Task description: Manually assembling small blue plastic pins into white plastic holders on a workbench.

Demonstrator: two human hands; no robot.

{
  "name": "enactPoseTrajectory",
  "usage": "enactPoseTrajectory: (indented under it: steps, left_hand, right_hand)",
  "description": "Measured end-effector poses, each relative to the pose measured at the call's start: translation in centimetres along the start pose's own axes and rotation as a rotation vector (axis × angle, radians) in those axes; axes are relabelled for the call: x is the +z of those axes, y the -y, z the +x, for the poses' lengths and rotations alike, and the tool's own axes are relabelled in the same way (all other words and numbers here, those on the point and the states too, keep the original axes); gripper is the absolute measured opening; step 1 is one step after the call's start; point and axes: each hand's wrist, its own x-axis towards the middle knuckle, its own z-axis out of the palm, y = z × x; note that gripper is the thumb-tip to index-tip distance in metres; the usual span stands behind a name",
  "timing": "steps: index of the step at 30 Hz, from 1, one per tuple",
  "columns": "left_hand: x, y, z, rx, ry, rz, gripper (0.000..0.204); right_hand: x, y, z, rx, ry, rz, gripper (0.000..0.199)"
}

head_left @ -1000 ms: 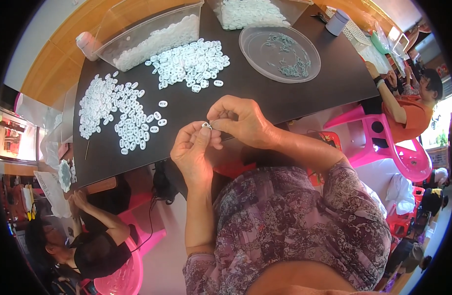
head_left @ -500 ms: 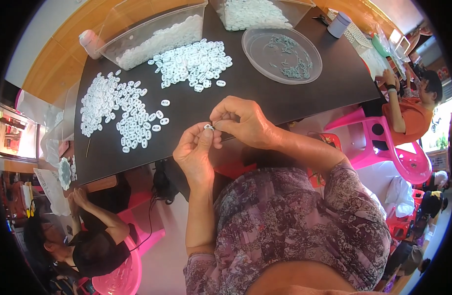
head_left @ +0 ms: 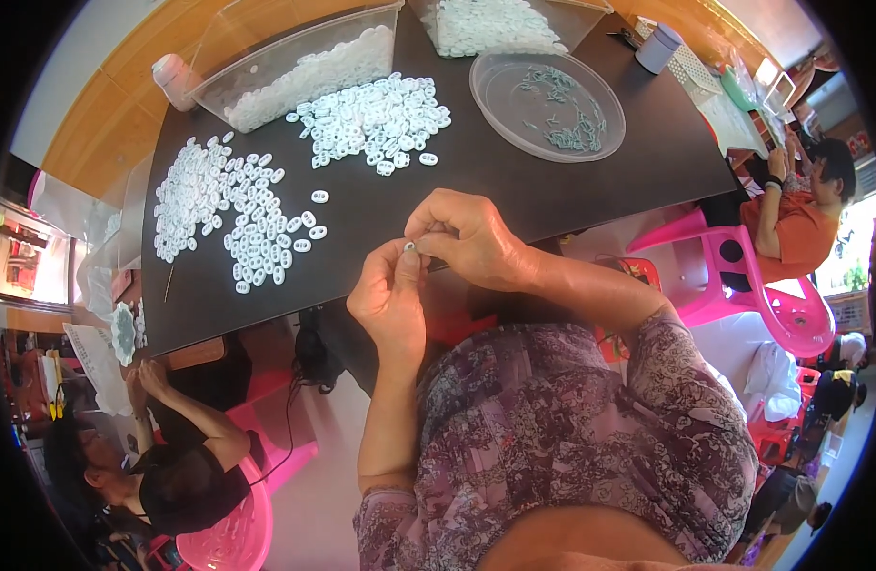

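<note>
Just off the table's near edge, my left hand [head_left: 390,300] pinches a small white oval piece [head_left: 410,246] between thumb and fingertips. My right hand [head_left: 478,243] meets it there, thumb and forefinger pressed together against the piece; whatever they grip is too small to make out. Beyond my hands lies a loose heap of white oval pieces with two dark-looking slots each [head_left: 371,124]. More of the same spread out in another heap [head_left: 257,228] on the left. A round clear plastic dish [head_left: 486,114] holds many thin grey-green bits.
Two clear plastic bins [head_left: 198,93] [head_left: 590,21] of white pieces stand at the back. A white bottle [head_left: 174,82] and a grey-lidded container [head_left: 657,48] flank them. People sit at left [head_left: 190,476] and right [head_left: 800,224], near pink chairs [head_left: 790,314].
My left hand has shifted slightly right and turned, its fingers closing more around the white piece. My right hand stays nearly in place. At the right, the other person's hands have moved.
</note>
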Motion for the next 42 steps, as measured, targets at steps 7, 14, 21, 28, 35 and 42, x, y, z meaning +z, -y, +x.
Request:
enactPoseTrajectory:
  steps: [7, 14, 21, 28, 35, 42]
  left_hand:
    - [-0.2, -0.4, 0.6, -0.114, -0.054, -0.162, 0.011]
    - [-0.1, -0.5, 0.7, -0.118, -0.069, -0.159, 0.012]
    - [0.6, -0.2, 0.2, 0.007, -0.068, -0.030, 0.010]
    - [0.1, 0.7, 0.2, 0.104, -0.031, 0.224, 0.010]
    - [0.1, -0.1, 1.7, -0.145, -0.068, -0.037, 0.009]
    - [-0.5, -0.2, 2.5, -0.230, -0.105, -0.187, 0.009]
  right_hand:
    - [0.1, 0.2, 0.2, 0.157, 0.027, 0.211, 0.008]
    - [0.1, -1.0, 0.1, 0.054, 0.019, 0.051, 0.007]
    - [0.9, -1.9, 0.3, -0.020, -0.072, -0.018, 0.007]
    - [0.1, -1.6, 0.3, -0.029, 0.023, -0.134, 0.005]
    - [-1.6, -1.8, 1.8, -0.355, 0.045, -0.428, 0.007]
    - [-3.9, -5.8, 5.1, -0.337, -0.286, -0.920, 0.007]
